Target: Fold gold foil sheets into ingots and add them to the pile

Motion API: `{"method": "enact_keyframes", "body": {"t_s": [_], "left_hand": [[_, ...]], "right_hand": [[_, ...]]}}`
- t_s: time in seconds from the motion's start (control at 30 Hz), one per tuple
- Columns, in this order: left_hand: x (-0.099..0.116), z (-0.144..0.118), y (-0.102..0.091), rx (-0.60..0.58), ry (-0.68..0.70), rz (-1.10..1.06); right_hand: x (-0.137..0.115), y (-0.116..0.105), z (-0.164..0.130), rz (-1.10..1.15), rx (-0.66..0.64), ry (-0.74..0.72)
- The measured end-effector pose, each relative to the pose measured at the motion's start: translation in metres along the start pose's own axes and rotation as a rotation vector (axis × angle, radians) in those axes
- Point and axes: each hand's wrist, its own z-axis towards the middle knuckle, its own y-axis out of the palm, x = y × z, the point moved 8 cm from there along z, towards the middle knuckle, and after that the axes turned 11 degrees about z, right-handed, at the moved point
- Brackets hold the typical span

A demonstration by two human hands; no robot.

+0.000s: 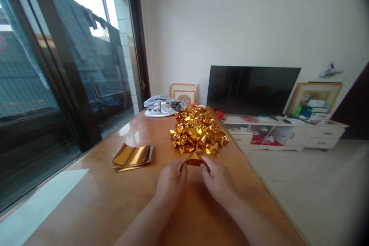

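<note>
Folded foil [194, 161] lies between left fingers [182, 168] and right fingers [205, 168].

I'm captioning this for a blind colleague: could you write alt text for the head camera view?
A person's bare left hand and right hand hold a small shiny gold folded piece between them over a glossy brown table. Beyond lies a heap of shiny gold folded pieces; to the left lies a stack of rectangular shiny gold sheets.
</note>
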Motion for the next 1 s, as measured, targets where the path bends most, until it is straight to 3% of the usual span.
{"method": "enact_keyframes", "body": {"t_s": [0.3, 0.63, 0.87, 1.0], "left_hand": [[-0.004, 0.001, 0.009, -0.044, 0.003, -0.013], [0.002, 0.000, 0.005, -0.043, 0.030, -0.021], [-0.013, 0.001, 0.006, -0.016, -0.095, -0.091], [-0.016, 0.000, 0.005, -0.023, -0.145, -0.083]], "right_hand": [[0.000, 0.007, -0.001, -0.025, -0.007, -0.045], [0.000, 0.012, -0.001, -0.025, -0.043, -0.040], [0.007, 0.001, -0.002, -0.114, 0.008, 0.115], [0.005, -0.002, -0.001, -0.145, 0.018, 0.120]]}}
